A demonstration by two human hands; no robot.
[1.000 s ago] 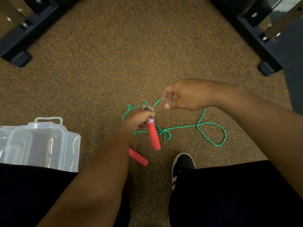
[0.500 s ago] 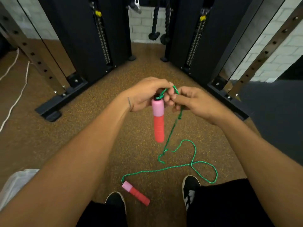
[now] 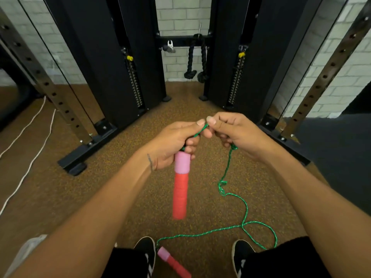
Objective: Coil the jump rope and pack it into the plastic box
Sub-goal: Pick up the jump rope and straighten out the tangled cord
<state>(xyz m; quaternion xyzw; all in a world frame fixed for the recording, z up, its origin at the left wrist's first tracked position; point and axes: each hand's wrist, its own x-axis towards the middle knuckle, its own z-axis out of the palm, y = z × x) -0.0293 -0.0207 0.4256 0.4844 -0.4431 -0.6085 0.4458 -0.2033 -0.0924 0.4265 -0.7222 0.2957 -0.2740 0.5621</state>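
Note:
My left hand point(image 3: 174, 141) grips the top of one red and pink jump rope handle point(image 3: 180, 187), which hangs down from it. Green rope point(image 3: 225, 173) runs from that handle's top between my thumbs to my right hand point(image 3: 234, 133), which pinches it. From my right hand the rope drops to the floor, loops beside my right shoe and ends at the second handle point(image 3: 172, 263), which lies on the floor between my feet. A sliver of the clear plastic box point(image 3: 26, 249) shows at the lower left, mostly hidden by my left arm.
Black gym machine columns point(image 3: 112, 67) and perforated steel uprights point(image 3: 50, 91) stand ahead on the brown speckled floor. A black rope attachment point(image 3: 195, 63) hangs between the columns. White cords point(image 3: 30, 141) lie on the floor at the left. My shoes point(image 3: 147, 251) are at the bottom.
The view tilted up from the floor to the machines as my hands rose with the handle. My hands came together at the handle's top, and the rope now hangs from my right hand.

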